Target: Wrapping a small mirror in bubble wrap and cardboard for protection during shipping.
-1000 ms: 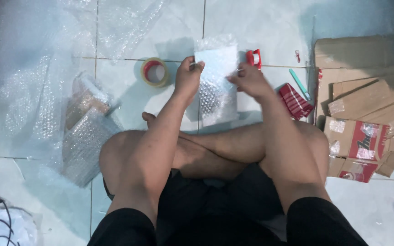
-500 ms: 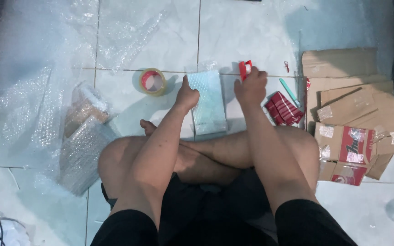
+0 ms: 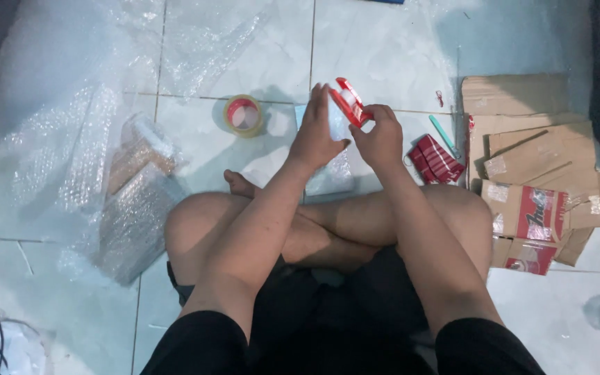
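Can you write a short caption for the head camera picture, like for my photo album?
Sitting cross-legged on a tiled floor, both hands, left and right, lift a red tape dispenser above a bubble-wrapped parcel.

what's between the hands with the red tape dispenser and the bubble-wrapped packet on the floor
Nothing visible. The right hand holds the red tape dispenser, the left hand touches it, and the bubble-wrapped packet lies on the tile floor right under both hands. The tape roll sits off to the left.

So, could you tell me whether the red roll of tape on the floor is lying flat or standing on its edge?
Lying flat: the red roll of tape rests on the pale tiled floor, its round core opening facing up.
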